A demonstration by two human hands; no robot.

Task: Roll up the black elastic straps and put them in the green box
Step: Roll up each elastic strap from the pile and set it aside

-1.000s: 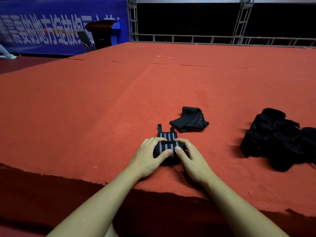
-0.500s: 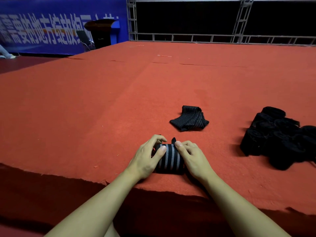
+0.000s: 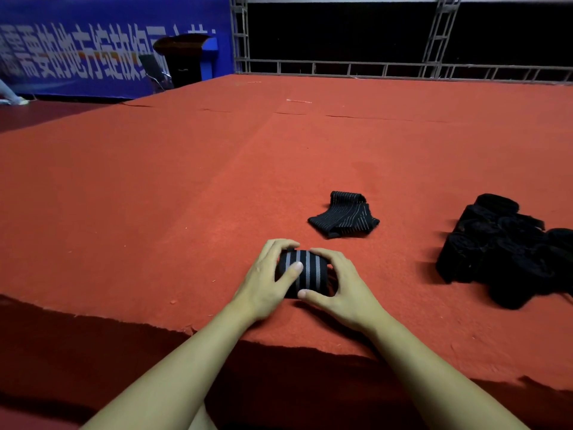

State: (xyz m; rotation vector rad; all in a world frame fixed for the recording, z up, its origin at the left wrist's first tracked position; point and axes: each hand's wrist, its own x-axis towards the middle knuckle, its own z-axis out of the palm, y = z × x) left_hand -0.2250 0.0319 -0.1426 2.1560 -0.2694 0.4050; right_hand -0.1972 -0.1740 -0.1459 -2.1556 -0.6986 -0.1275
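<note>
- Near the red platform's (image 3: pixel 155 193) front edge, the rolled strap (image 3: pixel 305 271) sits between both hands.
- Left hand (image 3: pixel 268 282) and right hand (image 3: pixel 344 288) curl around it, thumbs on top.
- The dark pile (image 3: pixel 508 252) at the right edge is cut off, its items indistinct.

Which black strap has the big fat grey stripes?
The rolled strap held between the left hand and right hand. The loose strap behind it has only thin lines; the pile looks plain black.
</note>
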